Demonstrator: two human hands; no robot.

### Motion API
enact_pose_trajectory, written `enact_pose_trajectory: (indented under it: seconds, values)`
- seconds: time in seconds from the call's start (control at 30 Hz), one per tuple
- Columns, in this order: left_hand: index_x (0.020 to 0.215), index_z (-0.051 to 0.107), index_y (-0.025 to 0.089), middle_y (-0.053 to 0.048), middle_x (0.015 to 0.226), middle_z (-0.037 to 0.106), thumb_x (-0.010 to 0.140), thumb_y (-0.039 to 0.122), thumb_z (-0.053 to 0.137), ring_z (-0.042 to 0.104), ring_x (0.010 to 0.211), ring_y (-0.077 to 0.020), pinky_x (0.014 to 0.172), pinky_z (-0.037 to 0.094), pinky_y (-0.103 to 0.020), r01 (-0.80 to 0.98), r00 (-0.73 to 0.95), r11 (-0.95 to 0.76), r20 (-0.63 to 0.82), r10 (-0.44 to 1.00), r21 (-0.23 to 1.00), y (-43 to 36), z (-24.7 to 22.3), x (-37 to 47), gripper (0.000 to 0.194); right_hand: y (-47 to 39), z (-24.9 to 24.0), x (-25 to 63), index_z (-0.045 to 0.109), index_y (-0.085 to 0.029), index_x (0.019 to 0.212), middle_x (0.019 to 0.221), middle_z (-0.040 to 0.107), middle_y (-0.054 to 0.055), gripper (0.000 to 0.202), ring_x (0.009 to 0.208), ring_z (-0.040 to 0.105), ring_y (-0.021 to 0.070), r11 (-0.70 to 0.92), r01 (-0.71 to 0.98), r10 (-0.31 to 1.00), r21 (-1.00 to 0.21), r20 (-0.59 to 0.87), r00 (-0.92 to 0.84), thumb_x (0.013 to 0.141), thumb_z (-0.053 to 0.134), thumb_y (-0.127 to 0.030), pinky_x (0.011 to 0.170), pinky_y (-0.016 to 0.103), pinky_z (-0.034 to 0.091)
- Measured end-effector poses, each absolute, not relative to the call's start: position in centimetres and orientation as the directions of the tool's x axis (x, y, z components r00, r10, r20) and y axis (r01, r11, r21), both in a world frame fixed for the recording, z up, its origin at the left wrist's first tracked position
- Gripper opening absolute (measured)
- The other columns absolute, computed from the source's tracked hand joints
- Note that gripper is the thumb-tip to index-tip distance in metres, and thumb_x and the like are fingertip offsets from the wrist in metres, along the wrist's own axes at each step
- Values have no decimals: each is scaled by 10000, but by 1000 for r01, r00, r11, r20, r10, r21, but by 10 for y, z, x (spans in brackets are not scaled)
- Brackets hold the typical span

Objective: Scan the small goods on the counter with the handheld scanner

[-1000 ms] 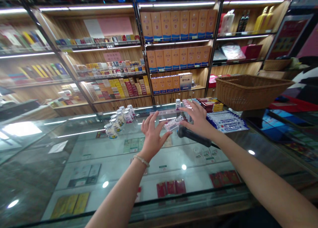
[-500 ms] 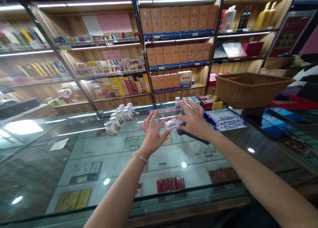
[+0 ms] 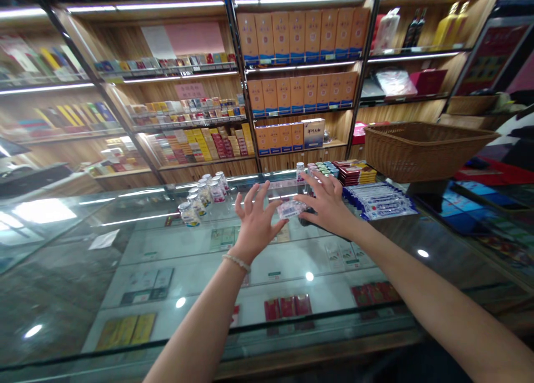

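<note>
A small clear plastic bottle (image 3: 291,209) with a printed label lies sideways between my two hands above the glass counter. My left hand (image 3: 255,222), with a beaded bracelet at the wrist, has its thumb and index finger at the bottle's left end; its other fingers are spread. At the right end, the thumb and index finger of my right hand (image 3: 327,202) grip the bottle. Similar small bottles with white caps (image 3: 203,197) stand in rows to the left. One more white-capped bottle (image 3: 300,170) stands just beyond my right hand. A dark object (image 3: 329,230) lies partly hidden under my right hand.
Blue-and-white packets (image 3: 377,200) lie fanned out on the right, before red and yellow boxes (image 3: 354,173). A wicker basket (image 3: 428,149) stands farther right. The glass counter (image 3: 233,308) displays packs beneath its top. Shelves with orange boxes (image 3: 297,37) line the back.
The bottle has turned slightly between my fingers, so a barcode-like label now faces me. My left fingers have shifted and spread a little. The view has moved slightly.
</note>
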State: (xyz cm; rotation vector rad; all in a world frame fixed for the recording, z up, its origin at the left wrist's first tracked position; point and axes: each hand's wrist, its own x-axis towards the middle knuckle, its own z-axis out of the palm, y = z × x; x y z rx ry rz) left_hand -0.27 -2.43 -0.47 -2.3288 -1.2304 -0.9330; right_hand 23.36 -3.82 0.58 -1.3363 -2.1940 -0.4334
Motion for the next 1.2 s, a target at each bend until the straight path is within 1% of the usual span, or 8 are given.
enact_pose_trajectory:
  seconds: [0.17,0.37,0.47,0.67,0.83,1.0,1.13,1.2]
  values:
    - [1197,727,326,-74,1669,412,850,435,791,305,1551,-374,1273,96,-660,827,390,-561,709,588,11,-22,-6,-4,369,-38,11,232,672,-320,1372,1738,258,97,449,1602,156,372,430,902,755,-30,560,-341,936,686,-430,1239,636,120]
    - [1188,731,306,-98,1658,425,850,382,790,323,1532,-400,1244,139,-687,863,317,-503,721,616,50,-17,-8,-7,351,-36,-1,240,289,-182,1656,1748,133,209,1048,1609,95,425,271,958,880,-98,429,-205,838,664,-719,1228,678,172]
    - [1181,732,304,-107,1648,437,853,358,784,323,1530,-407,1228,156,-701,874,297,-482,715,634,64,-18,-8,-6,336,-40,-22,243,254,-160,1665,1735,162,238,1150,1604,108,445,207,971,932,-120,327,-158,796,610,-824,1214,700,208]
    - [1172,729,309,-96,1661,417,842,326,786,315,1533,-401,1231,144,-699,866,282,-489,707,649,103,-18,-9,-5,336,-49,-45,240,355,-120,1622,1715,191,276,1045,1602,114,450,112,983,970,-149,231,-76,885,414,-858,1184,754,228]
    - [1172,730,313,-85,1663,414,838,327,789,309,1533,-394,1238,136,-685,869,271,-482,707,653,112,-16,-11,-6,339,-51,-40,238,465,-105,1543,1703,206,302,950,1595,131,460,110,981,978,-158,193,-79,912,443,-813,1139,741,319]
    - [1178,729,304,-95,1656,424,841,345,789,311,1532,-395,1239,144,-675,885,262,-455,705,659,96,-15,-11,-7,344,-46,-36,245,550,-105,1454,1693,260,284,709,1587,173,448,112,982,986,-151,138,-91,957,547,-612,1156,650,361]
    - [1171,731,311,-98,1648,436,845,360,788,320,1528,-399,1233,160,-671,893,243,-437,699,672,110,-14,-11,-9,334,-39,-35,252,625,-157,1368,1616,440,219,539,1534,332,405,182,969,971,-166,187,-150,903,645,-431,1198,572,352]
    - [1174,729,309,-99,1646,439,845,356,789,322,1528,-396,1235,165,-663,898,228,-423,700,677,117,-14,-11,-10,338,-35,-33,256,657,-157,1314,1579,489,200,493,1464,447,381,196,963,967,-185,202,-158,877,655,-384,1177,517,400]
